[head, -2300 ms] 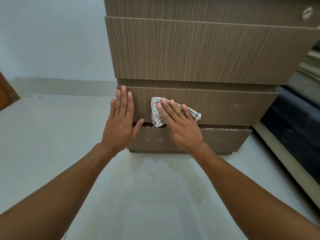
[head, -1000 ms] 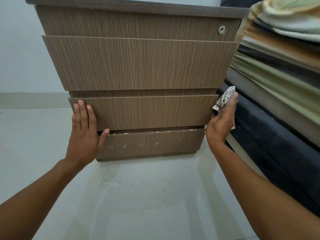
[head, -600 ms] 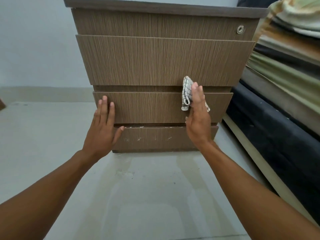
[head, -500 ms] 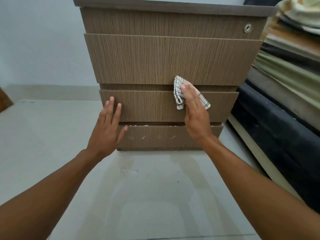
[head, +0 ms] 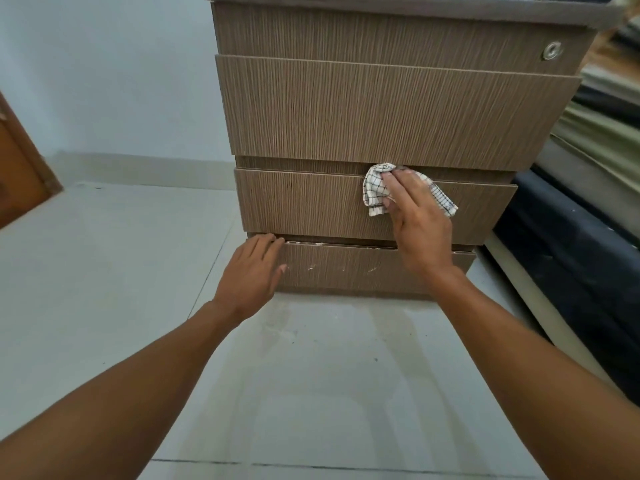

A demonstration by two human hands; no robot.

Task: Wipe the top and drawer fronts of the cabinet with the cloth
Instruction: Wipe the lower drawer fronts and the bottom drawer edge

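Cabinet (head: 381, 109) of brown wood grain stands on the pale tiled floor (head: 104, 271) in the head view, its drawer fronts facing the camera and stacked one above another, each front running long from left to right. A round metal lock (head: 552, 50) sits near the right end of the topmost front. The checked cloth (head: 374, 188) lies bunched against the upper edge of the third drawer front (head: 304, 206), right of its middle, one corner trailing down and to the right past the wrist side of the hand.

The right hand (head: 417, 220) lies flat over the cloth, fingers extended and close together, pointing up and slightly left; its grip presses the cloth to the wood rather than pinching it. The left hand (head: 251, 271) is at the left end of the bottom drawer front (head: 346, 268), fingers loosely spread and empty, fingertips (head: 273, 240) at the gap above that front; whether they hook into the gap I cannot tell.

Folded bedding (head: 602, 133) and a dark mattress (head: 568, 244) sit just beside the cabinet on the right. A wooden door (head: 17, 174) shows at the left edge.
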